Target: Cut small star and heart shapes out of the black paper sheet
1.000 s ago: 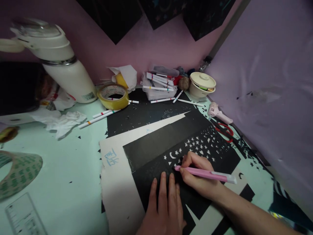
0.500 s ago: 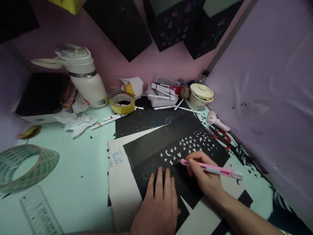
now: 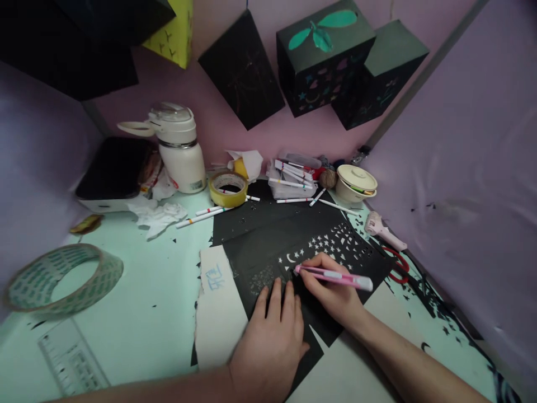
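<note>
My right hand (image 3: 333,291) grips a pink craft knife (image 3: 335,276), its tip down at the black paper (image 3: 255,246) beside a row of cut-outs. Small stars, moons and other shapes are cut through the sheet, and white shows through them. Flat on the lower part of the paper lies my left hand (image 3: 272,336), fingers stretched out, left of the knife tip. Faint drawn marks show near its fingertips. Under the black paper is a torn-edged white board (image 3: 218,330) with blue writing.
Clear tape (image 3: 229,190), markers (image 3: 201,217) and a white bottle (image 3: 182,162) stand behind. At left are a large tape roll (image 3: 25,280) and a ruler (image 3: 71,355). Red scissors (image 3: 398,266) and black scraps lie at right. Black boxes (image 3: 323,67) hang above.
My right hand has moved the knife left along the cut-outs. The left hand stays flat on the paper. The view has tilted up, showing more of the hanging boxes.
</note>
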`<state>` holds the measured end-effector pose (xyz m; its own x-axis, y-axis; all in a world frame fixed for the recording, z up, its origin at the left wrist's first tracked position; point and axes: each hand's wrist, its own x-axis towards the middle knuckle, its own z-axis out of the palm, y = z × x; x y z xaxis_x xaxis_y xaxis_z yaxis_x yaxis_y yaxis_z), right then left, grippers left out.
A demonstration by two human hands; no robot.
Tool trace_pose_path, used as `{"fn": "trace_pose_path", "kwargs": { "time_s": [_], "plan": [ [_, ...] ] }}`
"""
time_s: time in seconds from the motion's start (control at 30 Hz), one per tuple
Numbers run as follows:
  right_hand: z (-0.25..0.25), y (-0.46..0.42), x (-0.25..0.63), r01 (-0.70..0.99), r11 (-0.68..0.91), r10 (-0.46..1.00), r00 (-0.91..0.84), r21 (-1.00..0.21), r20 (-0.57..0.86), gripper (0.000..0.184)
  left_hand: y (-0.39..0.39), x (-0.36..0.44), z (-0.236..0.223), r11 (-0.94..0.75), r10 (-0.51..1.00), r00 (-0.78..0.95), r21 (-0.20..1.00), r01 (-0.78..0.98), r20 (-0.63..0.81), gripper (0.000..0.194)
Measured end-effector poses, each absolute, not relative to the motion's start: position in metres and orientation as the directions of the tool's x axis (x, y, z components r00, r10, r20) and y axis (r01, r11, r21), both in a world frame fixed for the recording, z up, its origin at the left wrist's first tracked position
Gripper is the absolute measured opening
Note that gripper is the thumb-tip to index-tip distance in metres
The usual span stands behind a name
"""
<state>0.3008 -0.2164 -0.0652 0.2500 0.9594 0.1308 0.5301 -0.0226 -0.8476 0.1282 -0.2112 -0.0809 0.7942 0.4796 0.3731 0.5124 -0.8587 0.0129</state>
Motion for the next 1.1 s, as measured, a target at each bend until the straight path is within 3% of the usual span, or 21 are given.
{"fn": "trace_pose_path", "kwargs": {
  "time_s": [0.23, 0.87, 1.1],
  "plan": [
    [-0.0749, -0.2183, 0.3021, 0.635, 0.015, 0.947, 0.238, -0.773, 0.214, 0.010, -0.2104, 0.1305, -0.0776, -0.849, 0.495, 0.782, 0.020, 0.528, 0.377, 0.062],
    [-0.0719, -0.2184, 0.2987, 0.655, 0.029, 0.957, 0.200, -0.755, 0.210, 0.012, -0.2105, 0.1282, -0.0813, -0.859, 0.480, 0.786, 0.025, 0.512, 0.390, 0.058],
    [-0.0729, -0.2244, 0.2959, 0.687, 0.093, 0.970, 0.101, -0.721, 0.221, 0.006, -0.2087, 0.1269, -0.0810, -0.856, 0.482, 0.782, 0.021, 0.517, 0.395, 0.058]
  ]
}}
